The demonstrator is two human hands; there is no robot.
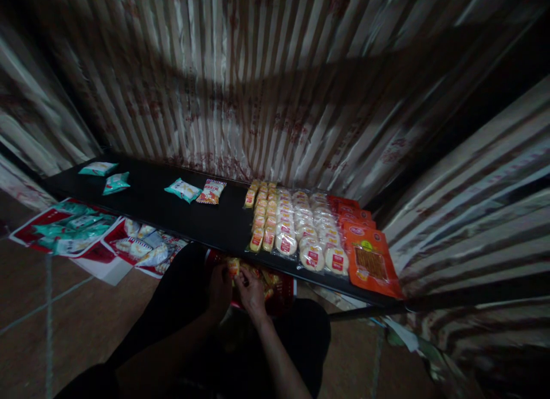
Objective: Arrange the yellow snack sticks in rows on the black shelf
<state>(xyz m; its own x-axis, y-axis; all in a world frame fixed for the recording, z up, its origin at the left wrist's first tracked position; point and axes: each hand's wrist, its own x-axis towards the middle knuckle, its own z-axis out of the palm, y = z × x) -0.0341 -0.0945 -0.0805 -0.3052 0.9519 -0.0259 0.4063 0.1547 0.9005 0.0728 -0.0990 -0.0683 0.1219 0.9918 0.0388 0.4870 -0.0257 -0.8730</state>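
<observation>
Our right hand pinches a small yellow packet between nearly closed fingers, just above a red bag in our lap. Our left hand curls beside the packet; we cannot tell if it grips. Along the black tabletop lie teal packets, rows of wrapped buns and, toward the right corner, orange packets.
</observation>
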